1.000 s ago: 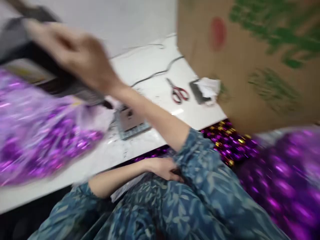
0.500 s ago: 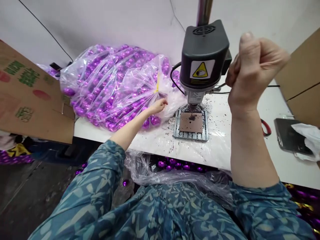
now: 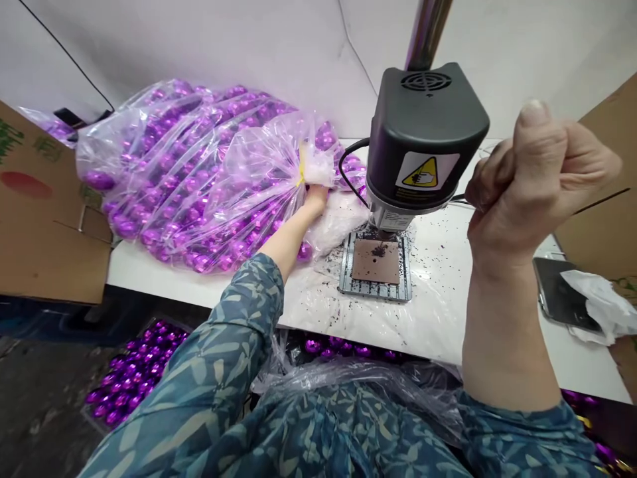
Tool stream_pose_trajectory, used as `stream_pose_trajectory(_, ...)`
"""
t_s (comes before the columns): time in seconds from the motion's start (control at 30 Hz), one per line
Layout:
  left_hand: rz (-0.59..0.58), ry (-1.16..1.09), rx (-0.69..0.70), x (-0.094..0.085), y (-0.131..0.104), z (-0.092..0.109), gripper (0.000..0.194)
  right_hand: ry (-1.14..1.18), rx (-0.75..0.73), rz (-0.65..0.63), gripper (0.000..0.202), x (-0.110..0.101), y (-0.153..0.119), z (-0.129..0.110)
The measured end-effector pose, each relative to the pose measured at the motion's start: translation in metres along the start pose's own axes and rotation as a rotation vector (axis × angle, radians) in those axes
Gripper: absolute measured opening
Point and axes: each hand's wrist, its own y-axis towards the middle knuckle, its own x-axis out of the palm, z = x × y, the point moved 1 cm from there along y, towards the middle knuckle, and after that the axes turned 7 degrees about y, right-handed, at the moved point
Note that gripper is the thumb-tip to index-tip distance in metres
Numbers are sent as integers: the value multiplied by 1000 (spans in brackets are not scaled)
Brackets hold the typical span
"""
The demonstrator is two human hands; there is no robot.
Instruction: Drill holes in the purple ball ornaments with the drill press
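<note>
My left hand [image 3: 316, 198] reaches to the neck of a clear plastic bag [image 3: 199, 179] full of purple balls, just below its yellow tie [image 3: 300, 171]; the fingers are hidden under the plastic. Raised beside a black drill press [image 3: 428, 126], my right hand [image 3: 532, 172] is closed; whatever it grips is hidden behind the fingers and the machine head. Under the drill head, a brown square plate [image 3: 376, 261] with a small hole and dark shavings on it lies on a slotted metal base [image 3: 375, 291].
Dark shavings litter the white table [image 3: 438, 318] around the base. A cardboard box [image 3: 54, 245] stands at the left, another [image 3: 610, 153] at the right. A black phone-like device [image 3: 565, 295] lies by crumpled tissue [image 3: 607, 305]. Below left is a tray of purple balls [image 3: 134, 372].
The view has shifted. My left hand has moved up under the plastic at the bag's neck, and its fingers are now hidden. My right hand remains closed beside the drill press.
</note>
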Motion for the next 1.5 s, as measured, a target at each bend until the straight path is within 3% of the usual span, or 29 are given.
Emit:
stream_pose_trajectory(0.13,-54,-143,-26,-6,-24,2,43,18,-21,6,71,1,-2,-1)
stream_pose_trajectory(0.33,-282,-1012,-71,-33,-115,6,51,-2,18,19,73,6,-6,-8)
stream_pose_trajectory(0.43,-356,-1126,-42,-37,-157,18,53,14,-11,39,72,9,-4,-6)
stream_pose_trajectory(0.57,-373,-1145,-55,-19,-187,32,48,-9,-73,32,76,11,-1,2)
stream_pose_trajectory(0.7,-322,-1097,-78,5,-196,36,50,-34,-138,34,74,12,2,11)
stream_pose_trajectory(0.87,-264,-967,74,25,-195,39,63,6,-122,5,66,10,2,14)
stream_pose_trajectory(0.97,-236,-922,90,33,-190,39,63,-51,-108,13,63,12,0,12)
stream_pose_trajectory(1.17,-182,-873,95,43,-177,40,54,-95,-126,39,61,13,2,18)
stream_pose_trajectory(1.37,-197,-817,140,49,-172,48,56,15,-111,23,66,9,1,19)
stream_pose_trajectory(1.5,-179,-724,138,47,-172,55,61,-72,-116,43,67,14,0,14)
